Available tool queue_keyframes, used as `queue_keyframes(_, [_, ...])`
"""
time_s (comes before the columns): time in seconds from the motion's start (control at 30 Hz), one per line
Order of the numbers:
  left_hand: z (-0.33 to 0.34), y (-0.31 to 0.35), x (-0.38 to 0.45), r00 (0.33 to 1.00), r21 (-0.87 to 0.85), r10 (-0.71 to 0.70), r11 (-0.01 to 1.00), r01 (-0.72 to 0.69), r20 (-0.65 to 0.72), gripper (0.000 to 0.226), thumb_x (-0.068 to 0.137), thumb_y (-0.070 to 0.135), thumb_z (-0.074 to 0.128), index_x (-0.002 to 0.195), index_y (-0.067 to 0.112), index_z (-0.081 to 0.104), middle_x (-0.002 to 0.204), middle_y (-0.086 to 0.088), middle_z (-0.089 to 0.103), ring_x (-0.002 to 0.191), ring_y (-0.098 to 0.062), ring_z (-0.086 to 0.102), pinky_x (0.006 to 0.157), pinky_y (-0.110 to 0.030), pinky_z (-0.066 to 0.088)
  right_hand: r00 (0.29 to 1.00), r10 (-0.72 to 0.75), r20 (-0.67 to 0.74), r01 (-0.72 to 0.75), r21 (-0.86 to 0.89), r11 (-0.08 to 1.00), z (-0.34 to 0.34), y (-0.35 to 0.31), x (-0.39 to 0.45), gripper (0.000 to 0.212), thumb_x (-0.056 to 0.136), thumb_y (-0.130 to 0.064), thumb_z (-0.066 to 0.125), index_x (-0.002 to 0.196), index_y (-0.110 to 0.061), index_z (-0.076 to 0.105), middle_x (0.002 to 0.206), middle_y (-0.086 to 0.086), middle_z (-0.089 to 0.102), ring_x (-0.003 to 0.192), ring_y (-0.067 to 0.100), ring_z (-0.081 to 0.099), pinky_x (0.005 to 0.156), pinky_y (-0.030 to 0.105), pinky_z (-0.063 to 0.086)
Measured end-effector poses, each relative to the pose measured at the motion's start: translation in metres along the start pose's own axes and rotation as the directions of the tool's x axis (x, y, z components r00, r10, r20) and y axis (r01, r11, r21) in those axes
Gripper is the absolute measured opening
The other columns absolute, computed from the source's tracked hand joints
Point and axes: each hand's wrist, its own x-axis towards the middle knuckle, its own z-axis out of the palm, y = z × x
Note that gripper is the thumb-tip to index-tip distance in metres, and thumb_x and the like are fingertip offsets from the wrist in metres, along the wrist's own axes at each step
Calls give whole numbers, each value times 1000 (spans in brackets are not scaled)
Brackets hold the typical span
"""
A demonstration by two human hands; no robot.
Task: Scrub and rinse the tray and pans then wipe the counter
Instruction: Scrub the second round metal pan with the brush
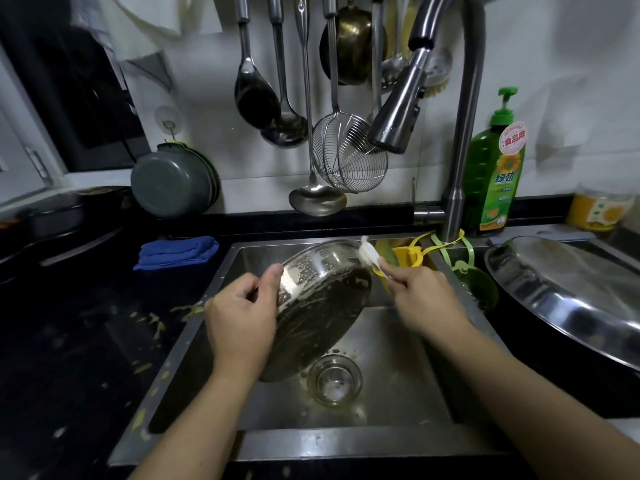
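Steel pan (pixel 318 306), tilted over sink (pixel 398 358); left hand (pixel 242 320) grips its rim. Right hand (pixel 422 299) pinches brush (pixel 369 256) against pan's edge.

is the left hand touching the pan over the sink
Touching. The head view shows the left hand gripping the tilted pan by its rim, thumb lying on the wet outer wall.

Person: two bare forearms enter frame from 6 o'clock, no sleeves visible up to the frame edge. Left hand (pixel 242 317) and right hand (pixel 427 299) both ungloved. No rings, watch or wristbands seen. Nails short, unpainted where visible
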Motion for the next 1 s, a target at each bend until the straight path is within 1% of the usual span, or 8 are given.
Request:
queue_keyframes(0.07, [-3,2,2,999,-75,-42,996,40,-34,60,95,40,66,52,7,41,48,3,36,48,-9,34,49,-35,33,999,44,-2,-44,25,999,-2,4,-1,40,103,-26,53,138,-44,55,86,-15,58,69,10,58,52,30,46])
queue_keyframes(0.17, [0,0,3,996,-101,-76,992,73,-35,61,94,40,66,54,1,42,49,3,36,49,-8,35,49,-27,29,987,-160,-21,161,247,956,1,-18,-23,43,100,-25,58,137,-46,52,93,-14,66,68,8,59,54,29,50])
queue_keyframes(0.23, [1,-1,2,998,-92,-60,994,58,-18,61,94,38,68,53,1,43,48,4,37,48,-7,35,48,-27,29,980,-194,-37,198,192,961,6,-16,-21,43,100,-26,58,137,-47,52,91,-12,67,69,8,58,56,30,49])
queue_keyframes(0.37, [-4,1,4,992,-164,-109,982,98,-59,60,98,35,65,59,-7,48,53,-14,41,51,-11,37,49,-26,32,998,58,-26,-57,6,998,-2,4,-1,40,103,-34,51,141,-46,51,89,-10,61,72,10,58,58,31,50])
queue_keyframes(0.5, [0,2,4,992,-151,-119,982,111,-41,61,97,36,65,60,-9,47,54,-19,42,50,-11,37,48,-27,32,983,-176,-54,184,268,945,2,-19,-26,44,100,-28,58,139,-46,52,94,-14,65,80,7,62,66,34,57])
queue_keyframes(0.7, [-1,-4,7,967,-229,-249,946,230,-59,63,98,44,64,65,-9,55,59,-19,53,56,-20,46,57,-34,40,995,-42,-95,36,-57,998,-1,-3,-8,50,103,-26,50,149,-44,41,91,-6,57,77,11,51,69,31,46])
queue_keyframes(0.87, [7,-5,7,938,-257,-348,907,334,-10,62,98,47,63,73,-10,62,69,-28,63,61,-23,55,63,-38,47,934,-348,-85,354,80,932,15,-24,-30,53,102,-21,53,149,-38,38,110,-14,62,97,-1,55,86,18,48])
queue_keyframes(1.0, [7,-7,10,883,-364,-470,823,436,-6,49,98,47,64,71,7,72,65,-6,71,64,-19,65,71,-38,53,988,-91,-122,80,-90,993,9,-3,-8,53,103,-27,50,152,-43,35,95,-7,56,83,9,55,74,34,57])
